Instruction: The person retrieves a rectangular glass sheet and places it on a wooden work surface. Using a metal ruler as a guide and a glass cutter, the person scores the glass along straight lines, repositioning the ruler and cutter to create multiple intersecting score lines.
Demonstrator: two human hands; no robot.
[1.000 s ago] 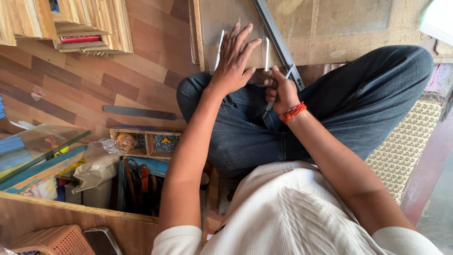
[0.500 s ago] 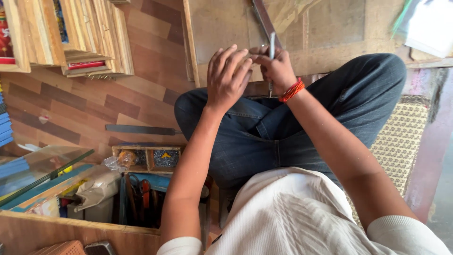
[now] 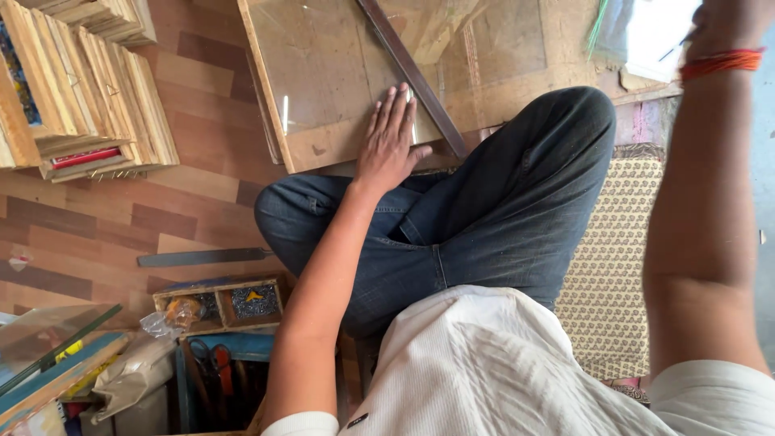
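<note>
His left hand (image 3: pixel 390 141) lies flat, fingers spread, on the glass (image 3: pixel 323 73) at the board's (image 3: pixel 517 81) near edge, the right hand (image 3: pixel 726 20) is cut off so I cannot tell its grip, and the small box (image 3: pixel 218 305) holds tacks.

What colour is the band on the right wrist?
Orange-red wrist band, clearest in the head view.

1. Bright, even daylight fills the scene; colours read warm.
2. A glass sheet (image 3: pixel 339 73) shows pale glare streaks.
3. Soft shadows lie beneath the left hand (image 3: pixel 390 141).
4. The raised right hand (image 3: pixel 726 24) at the top edge is motion-blurred.
5. Wide-angle stretching bends the frame's edges.
</note>
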